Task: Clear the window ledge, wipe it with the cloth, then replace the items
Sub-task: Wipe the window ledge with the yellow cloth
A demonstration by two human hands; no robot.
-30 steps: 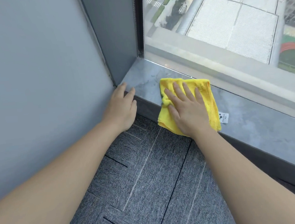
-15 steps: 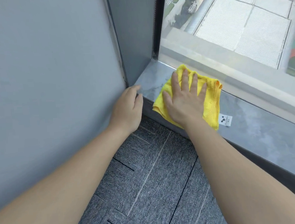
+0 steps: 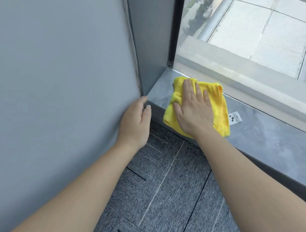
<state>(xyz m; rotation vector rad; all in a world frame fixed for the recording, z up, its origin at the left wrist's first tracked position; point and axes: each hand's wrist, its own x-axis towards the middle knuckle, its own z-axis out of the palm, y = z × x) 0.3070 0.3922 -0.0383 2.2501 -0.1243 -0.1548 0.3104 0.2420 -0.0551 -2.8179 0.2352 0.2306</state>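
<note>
At the ledge's left end, right hand (image 3: 194, 110) lies flat, fingers spread, pressing the yellow microfibre cloth (image 3: 219, 107) onto the grey stone window ledge (image 3: 278, 142). Left hand (image 3: 136, 124) open, empty, fingertips touching the ledge corner.

Two bare forearms, sleeveless to the frame's edge, hands (image 3: 194, 112) without rings, watch or gloves.

yellow cloth (image 3: 219, 107) crumpled flat on grey ledge (image 3: 270, 134), corner end

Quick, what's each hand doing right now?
Left hand: open, holding nothing, resting against the ledge's end.
Right hand: open, flat on the yellow microfibre cloth.
</note>
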